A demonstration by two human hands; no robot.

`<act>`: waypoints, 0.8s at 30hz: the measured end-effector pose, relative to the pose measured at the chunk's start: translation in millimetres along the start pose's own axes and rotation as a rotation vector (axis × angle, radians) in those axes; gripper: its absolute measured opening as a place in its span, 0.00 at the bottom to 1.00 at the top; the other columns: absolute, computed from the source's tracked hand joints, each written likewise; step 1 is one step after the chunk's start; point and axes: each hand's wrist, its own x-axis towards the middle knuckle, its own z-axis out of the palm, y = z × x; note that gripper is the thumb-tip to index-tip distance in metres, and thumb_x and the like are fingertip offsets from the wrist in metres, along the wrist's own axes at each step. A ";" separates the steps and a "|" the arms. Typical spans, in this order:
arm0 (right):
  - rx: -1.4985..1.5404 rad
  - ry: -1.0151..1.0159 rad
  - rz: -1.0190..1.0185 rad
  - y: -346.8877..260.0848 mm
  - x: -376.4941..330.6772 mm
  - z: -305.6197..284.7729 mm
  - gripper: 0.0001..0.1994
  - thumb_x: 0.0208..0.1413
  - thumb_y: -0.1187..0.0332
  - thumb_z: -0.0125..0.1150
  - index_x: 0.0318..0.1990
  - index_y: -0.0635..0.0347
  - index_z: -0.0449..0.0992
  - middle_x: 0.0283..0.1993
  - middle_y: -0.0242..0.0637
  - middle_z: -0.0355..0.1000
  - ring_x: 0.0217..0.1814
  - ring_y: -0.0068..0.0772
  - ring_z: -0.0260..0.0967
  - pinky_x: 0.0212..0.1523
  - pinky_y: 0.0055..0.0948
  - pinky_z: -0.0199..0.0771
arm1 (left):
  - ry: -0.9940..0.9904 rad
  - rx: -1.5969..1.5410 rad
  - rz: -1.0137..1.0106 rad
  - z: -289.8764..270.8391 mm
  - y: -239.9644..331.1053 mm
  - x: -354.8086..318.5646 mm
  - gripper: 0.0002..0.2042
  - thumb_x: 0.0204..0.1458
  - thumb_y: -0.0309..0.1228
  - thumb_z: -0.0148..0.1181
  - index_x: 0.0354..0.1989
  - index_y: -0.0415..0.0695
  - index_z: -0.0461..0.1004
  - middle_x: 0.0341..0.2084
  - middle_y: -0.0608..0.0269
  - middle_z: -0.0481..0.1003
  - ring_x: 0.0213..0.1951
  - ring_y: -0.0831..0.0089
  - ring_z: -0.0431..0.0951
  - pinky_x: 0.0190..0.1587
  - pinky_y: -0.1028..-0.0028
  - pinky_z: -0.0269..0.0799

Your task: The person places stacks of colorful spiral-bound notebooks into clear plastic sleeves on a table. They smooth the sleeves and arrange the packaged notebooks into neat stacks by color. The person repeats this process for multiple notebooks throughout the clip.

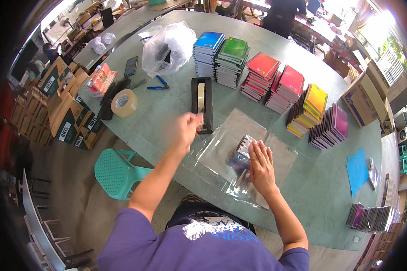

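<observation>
My right hand lies flat with fingers stretched out, pressing on the right side of a small spiral notebook stack. The stack sits on a clear plastic sheet, whose film spreads out on both sides. My left hand is at the near end of a black tape dispenser, slightly blurred, its fingers closed in a pinch. Whether a strip of tape is between them is too small to tell. A roll of tape sits in the dispenser.
Beyond the sheet stand stacks of blue, green, red, yellow and purple notebooks. Pliers, a large tape roll, a phone and a plastic bag lie leftward. A green stool stands below.
</observation>
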 end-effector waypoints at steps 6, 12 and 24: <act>0.220 0.051 -0.019 1.4 -0.3 2.7 0.27 0.54 0.76 0.50 0.63 0.57 0.58 0.60 0.35 0.65 0.68 0.42 0.52 0.67 0.45 0.44 | 0.008 0.915 0.558 -52.7 -76.7 14.5 0.06 0.46 0.18 0.52 0.29 0.38 0.76 0.19 0.64 0.75 0.17 0.77 0.72 0.18 0.77 0.66; 0.228 0.017 0.047 2.3 0.9 1.7 0.28 0.56 0.74 0.48 0.65 0.61 0.52 0.62 0.33 0.62 0.70 0.39 0.49 0.68 0.44 0.40 | -0.398 -0.045 -0.038 50.7 -12.3 -101.9 0.18 0.51 0.42 0.61 0.20 0.39 0.76 0.11 0.67 0.72 0.15 0.84 0.69 0.16 0.80 0.61; 0.263 -0.132 0.288 -0.7 20.1 -16.7 0.31 0.47 0.60 0.63 0.59 0.59 0.62 0.56 0.41 0.67 0.62 0.42 0.58 0.63 0.44 0.52 | -0.291 0.312 0.401 61.6 -82.4 -68.0 0.20 0.36 0.36 0.73 0.36 0.39 0.75 0.24 0.64 0.76 0.25 0.79 0.72 0.25 0.78 0.65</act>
